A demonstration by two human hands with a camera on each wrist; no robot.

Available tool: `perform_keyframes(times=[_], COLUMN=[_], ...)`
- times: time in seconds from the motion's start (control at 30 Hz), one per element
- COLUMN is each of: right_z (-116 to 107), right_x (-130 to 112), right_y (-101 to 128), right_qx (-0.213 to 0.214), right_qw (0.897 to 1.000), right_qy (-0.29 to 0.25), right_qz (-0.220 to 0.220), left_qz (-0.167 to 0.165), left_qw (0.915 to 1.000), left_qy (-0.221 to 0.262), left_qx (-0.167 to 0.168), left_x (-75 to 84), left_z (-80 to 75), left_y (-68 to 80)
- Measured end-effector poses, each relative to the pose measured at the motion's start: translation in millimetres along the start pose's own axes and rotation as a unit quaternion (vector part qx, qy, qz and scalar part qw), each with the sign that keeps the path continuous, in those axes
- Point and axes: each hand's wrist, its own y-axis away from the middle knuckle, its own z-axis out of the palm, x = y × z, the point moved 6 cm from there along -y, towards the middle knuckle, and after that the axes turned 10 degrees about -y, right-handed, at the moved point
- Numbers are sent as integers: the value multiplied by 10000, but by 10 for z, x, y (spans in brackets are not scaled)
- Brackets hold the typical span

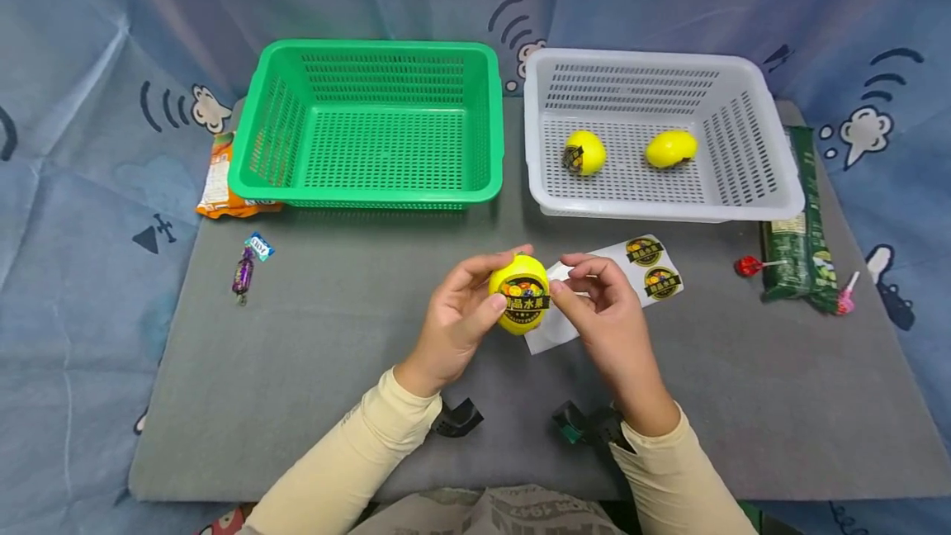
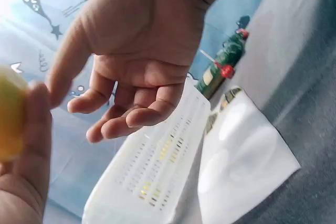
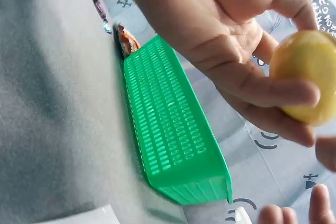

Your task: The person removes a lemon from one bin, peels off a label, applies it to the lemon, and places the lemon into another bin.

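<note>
In the head view, my left hand [image 1: 459, 312] grips a yellow lemon [image 1: 520, 267] between thumb and fingers. A round black sticker [image 1: 524, 302] with fruit pictures and yellow lettering is on the side facing me. My right hand [image 1: 607, 319] is at the lemon's right, its thumb touching the sticker's edge and its other fingers loosely bent. The right wrist view shows the lemon [image 3: 307, 59] held in the left hand; the left wrist view catches only part of it. Beneath the hands lies a white sticker sheet [image 1: 618, 258] bearing two similar stickers.
A green basket [image 1: 366, 192] stands back left. Two lemons, one at left [image 1: 590, 151] and one at right [image 1: 671, 147], lie in the white basket [image 1: 669, 209]. Candy [image 1: 243, 271], an orange packet [image 1: 220, 188], green packets [image 1: 791, 258] and lollipops [image 1: 748, 266] lie at the sides.
</note>
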Motion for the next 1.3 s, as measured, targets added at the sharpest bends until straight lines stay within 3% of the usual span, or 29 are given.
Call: perform_keyframes(times=[0.1, 0.17, 0.23, 0.33, 0.4, 0.5, 0.57, 0.73, 0.83, 0.93, 1.1, 1.3], right_z=[-4, 38, 112, 266, 366, 460, 470, 391, 349, 307, 257, 305], right_x=[-74, -150, -230, -290, -288, -265, -257, -186, -143, -154, -257, -163], right_y=[25, 55, 95, 144, 165, 162, 140, 42, 35, 63, 118, 91], right_qx=[65, -125, -412, -885, -1138, -1395, -1411, -1437, -1520, -1375, -795, -674], right_qw=[9967, 9884, 9723, 9391, 9179, 9022, 9030, 9258, 9264, 9300, 9409, 9482], right_qy=[-129, -22, 335, 1109, 1567, 1908, 1918, 1956, 2177, 2028, 1163, 1339], right_qz=[-797, -1511, -2275, -3131, -3462, -3608, -3575, -2899, -2670, -2739, -3079, -2802], left_qz=[-313, -590, -835, -1036, -1098, -1191, -1285, -1684, -1835, -1820, -1702, -1281], left_qw=[9992, 9974, 9951, 9936, 9931, 9913, 9887, 9780, 9736, 9745, 9807, 9893], left_qy=[-11, 12, -20, 48, 183, 503, 723, 1190, 1298, 1169, 766, 587], left_qx=[235, 418, 527, 452, 359, 252, 265, 313, 404, 589, 588, 377], left_x=[-7, -39, -73, -87, -67, -17, 2, -12, -40, -72, -131, -138], left_z=[-11, -24, -28, 6, 39, 91, 112, 143, 134, 91, 62, 122], left_y=[-5, -1, 11, 38, 64, 99, 113, 140, 137, 125, 109, 126])
